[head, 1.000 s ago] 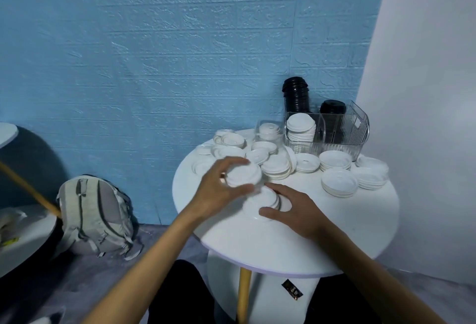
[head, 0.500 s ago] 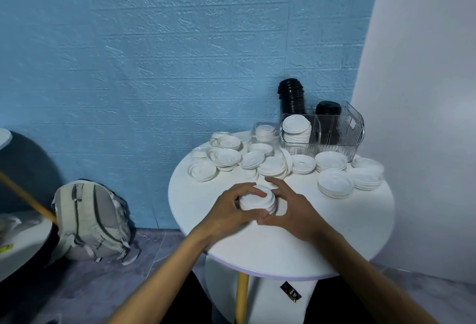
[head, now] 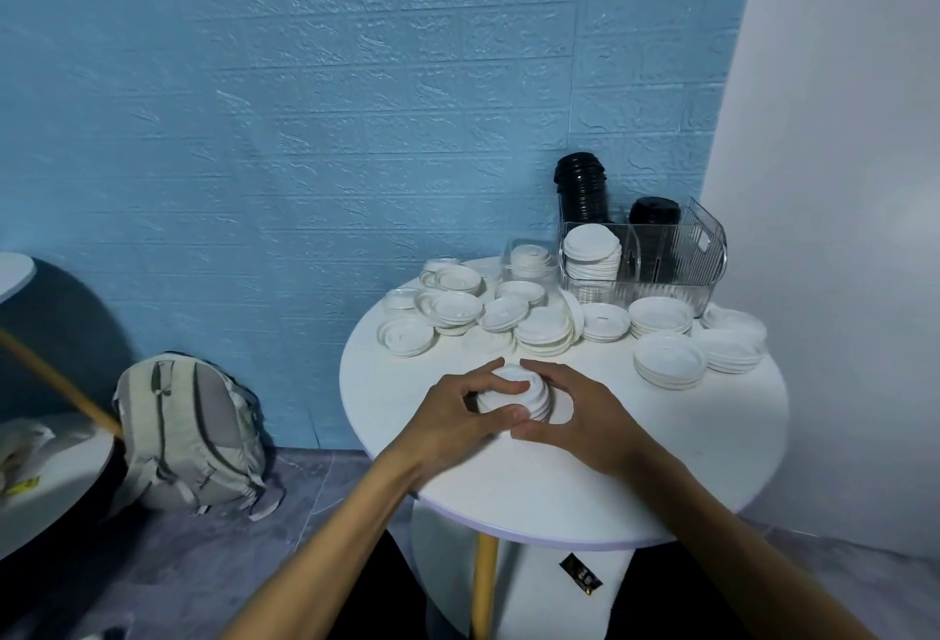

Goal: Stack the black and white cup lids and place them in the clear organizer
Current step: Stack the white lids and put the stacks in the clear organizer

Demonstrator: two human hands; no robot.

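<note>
A short stack of white lids (head: 519, 392) stands on the round white table (head: 636, 476) near its front. My left hand (head: 452, 418) and my right hand (head: 585, 415) curl around this stack from both sides, thumbs meeting in front of it. Several loose white lids (head: 541, 326) and small white piles (head: 669, 359) lie across the back of the table. The clear organizer (head: 676, 258) stands at the back right. It holds a white lid stack (head: 592, 245) and two black lid stacks (head: 582, 189), one tall and one shorter (head: 653, 212).
A small clear box (head: 529, 258) with white lids sits left of the organizer. A white wall (head: 839, 232) runs close along the table's right side, a blue wall behind. A grey backpack (head: 188, 431) leans on the floor at the left beside another table (head: 30, 481).
My left hand brought a white lid down onto the stack under my right hand. Both hands now close around that stack.
</note>
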